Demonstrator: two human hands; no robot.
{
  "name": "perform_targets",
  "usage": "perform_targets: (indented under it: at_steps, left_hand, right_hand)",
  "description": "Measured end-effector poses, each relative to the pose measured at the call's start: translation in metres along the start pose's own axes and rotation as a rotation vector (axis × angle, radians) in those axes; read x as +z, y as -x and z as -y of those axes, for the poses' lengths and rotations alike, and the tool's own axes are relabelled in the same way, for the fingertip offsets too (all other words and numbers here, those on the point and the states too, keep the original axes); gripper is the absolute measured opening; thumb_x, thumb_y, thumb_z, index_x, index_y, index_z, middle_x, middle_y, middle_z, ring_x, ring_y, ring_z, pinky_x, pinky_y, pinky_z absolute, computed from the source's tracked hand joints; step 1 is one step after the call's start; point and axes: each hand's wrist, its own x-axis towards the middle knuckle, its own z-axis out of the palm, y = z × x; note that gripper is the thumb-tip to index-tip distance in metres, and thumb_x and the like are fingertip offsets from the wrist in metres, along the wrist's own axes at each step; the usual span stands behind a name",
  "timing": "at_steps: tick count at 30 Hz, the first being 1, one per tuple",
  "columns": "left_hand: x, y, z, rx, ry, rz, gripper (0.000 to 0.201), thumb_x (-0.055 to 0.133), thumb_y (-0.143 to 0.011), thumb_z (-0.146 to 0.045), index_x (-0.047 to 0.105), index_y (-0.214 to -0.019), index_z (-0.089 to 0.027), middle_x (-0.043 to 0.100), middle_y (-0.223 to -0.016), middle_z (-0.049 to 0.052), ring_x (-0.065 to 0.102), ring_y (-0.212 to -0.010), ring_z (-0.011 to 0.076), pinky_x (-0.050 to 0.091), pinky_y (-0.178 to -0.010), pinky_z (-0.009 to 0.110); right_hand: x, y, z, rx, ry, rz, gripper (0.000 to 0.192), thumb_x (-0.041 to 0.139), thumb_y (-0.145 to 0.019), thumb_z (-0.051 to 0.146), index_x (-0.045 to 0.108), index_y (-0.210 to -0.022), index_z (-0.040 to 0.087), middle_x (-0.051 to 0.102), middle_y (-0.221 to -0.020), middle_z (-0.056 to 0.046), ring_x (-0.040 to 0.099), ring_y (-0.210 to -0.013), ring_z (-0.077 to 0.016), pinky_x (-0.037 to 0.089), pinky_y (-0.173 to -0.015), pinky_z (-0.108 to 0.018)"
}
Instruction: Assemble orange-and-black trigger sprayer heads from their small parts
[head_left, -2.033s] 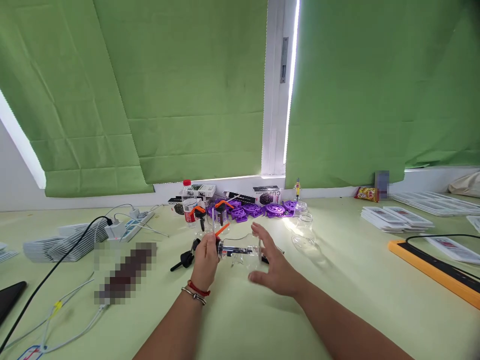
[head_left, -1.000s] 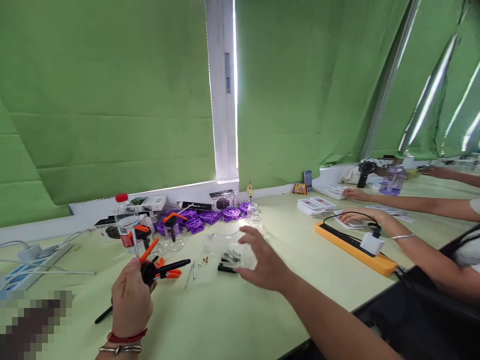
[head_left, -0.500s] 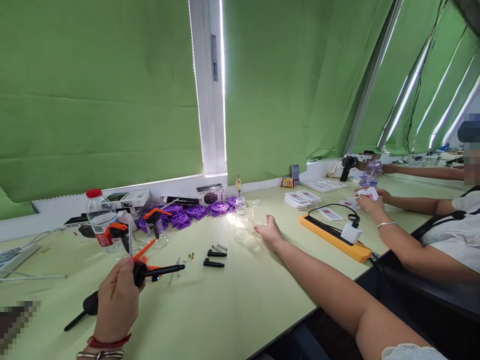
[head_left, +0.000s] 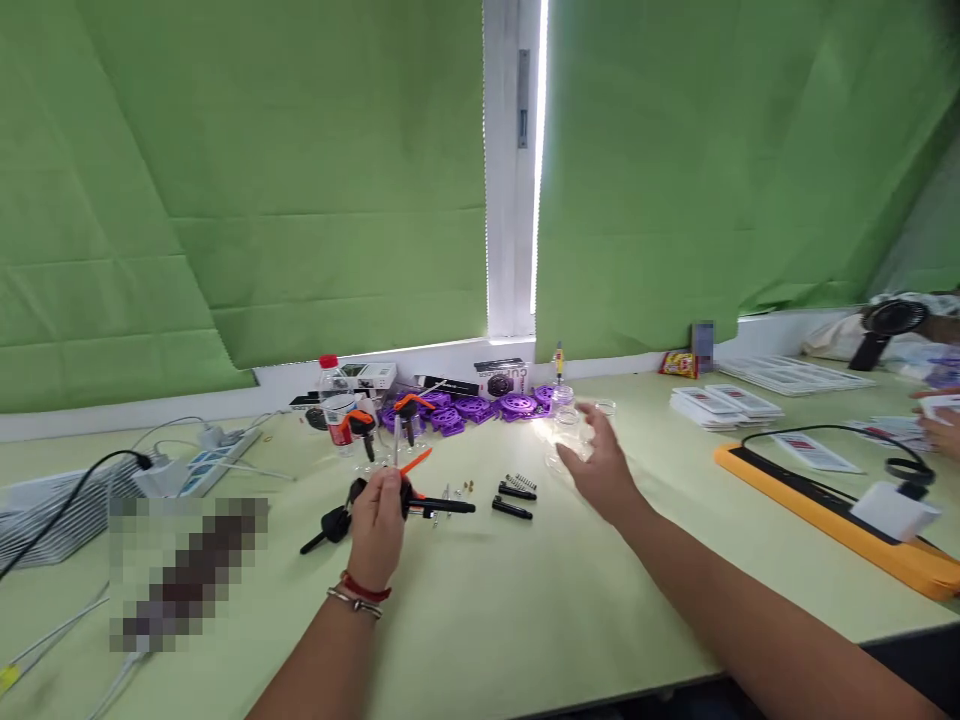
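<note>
The left hand [head_left: 379,525] has its grip pinched on a black pump head [head_left: 409,500] with an orange lever, above the bench [head_left: 487,620]. The right hand [head_left: 600,465], grip spread, hovers beside clear glass jars [head_left: 562,430]. Behind the pump head lie black pins [head_left: 514,500], purple discs [head_left: 480,408], a red-capped bottle [head_left: 334,400] and a box [head_left: 499,378] whose lettering is too small to read.

left hand [head_left: 377,525]: grips black tool [head_left: 420,503] | right hand [head_left: 600,465]: empty, beside glass jars [head_left: 566,425]
</note>
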Motion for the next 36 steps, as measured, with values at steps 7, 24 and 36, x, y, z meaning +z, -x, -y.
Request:
perform_targets:
  at_steps: [7, 24, 36]
  left_hand:
    - [-0.001, 0.003, 0.001, -0.012, 0.024, 0.073, 0.032, 0.044, -0.085, -0.051, 0.05, -0.081, -0.02, 0.049, -0.061, -0.003, 0.048, -0.053, 0.0113, 0.037, -0.046, 0.022]
    - [-0.001, 0.014, -0.014, 0.453, -0.326, 0.376, 0.108, 0.083, -0.049, -0.045, 0.025, -0.137, -0.025, 0.036, -0.136, 0.016, 0.038, -0.124, 0.0335, 0.032, -0.102, 0.05]
    - [0.015, 0.02, -0.003, 0.488, -0.759, 0.429, 0.089, 0.073, -0.044, -0.041, 0.039, -0.122, -0.014, 0.05, -0.117, 0.015, 0.048, -0.109, 0.0339, 0.038, -0.093, 0.047]
  right_hand:
    - [0.051, 0.051, 0.098, -0.293, -0.027, 0.783, 0.013, 0.053, -0.081, 0.027, 0.064, -0.085, 0.02, 0.063, -0.074, -0.005, 0.055, -0.071, -0.0192, 0.039, -0.068, -0.031]
    - [0.068, 0.07, 0.079, 0.395, -0.967, 0.942, 0.043, 0.054, -0.078, 0.059, 0.057, -0.079, 0.016, 0.041, -0.05, 0.005, 0.039, -0.051, -0.0097, 0.031, -0.056, -0.025]
    - [0.091, 0.077, 0.061, 0.534, -0.743, 0.88, 0.026, 0.054, -0.081, 0.037, 0.056, -0.067, 0.015, 0.051, -0.059, 0.001, 0.041, -0.055, -0.0103, 0.033, -0.056, -0.024]
